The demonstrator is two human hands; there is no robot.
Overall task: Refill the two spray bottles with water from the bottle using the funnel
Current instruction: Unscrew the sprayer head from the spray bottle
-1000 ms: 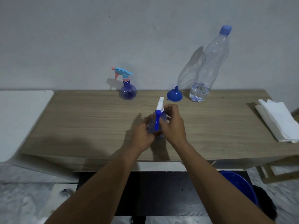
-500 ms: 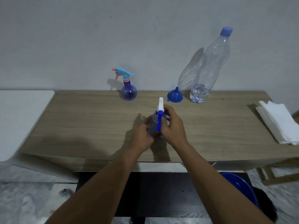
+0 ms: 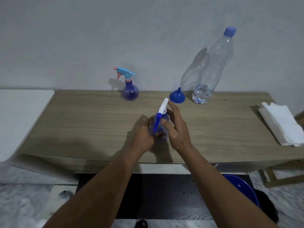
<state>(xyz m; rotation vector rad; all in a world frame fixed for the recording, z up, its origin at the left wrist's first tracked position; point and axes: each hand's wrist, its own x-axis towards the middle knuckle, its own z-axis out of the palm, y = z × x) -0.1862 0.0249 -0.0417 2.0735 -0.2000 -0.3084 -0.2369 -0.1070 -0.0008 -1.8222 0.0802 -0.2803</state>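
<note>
Hands on the near spray bottle

Spray bottle (image 3: 159,127) with white head and blue trigger stands mid-worktop, held between both hands. Left hand (image 3: 143,136) wraps its clear body from the left, grip pressed around the bottle. Right hand (image 3: 176,129) cups the neck and head from the right, thumb against the collar, fingers (image 3: 172,109) curled behind the white nozzle; that grip is also closed on the bottle.

Behind this bottle and slightly right, a blue funnel (image 3: 177,96) sits mouth down, spout up. Right of the funnel stands a tall clear water bottle (image 3: 212,69) with blue cap on, a little water at its base. Behind and left of the held bottle stands a round purple spray bottle (image 3: 130,91) near the wall. Far right, folded white tissues (image 3: 283,124) lie on the wooden worktop (image 3: 82,122).
</note>
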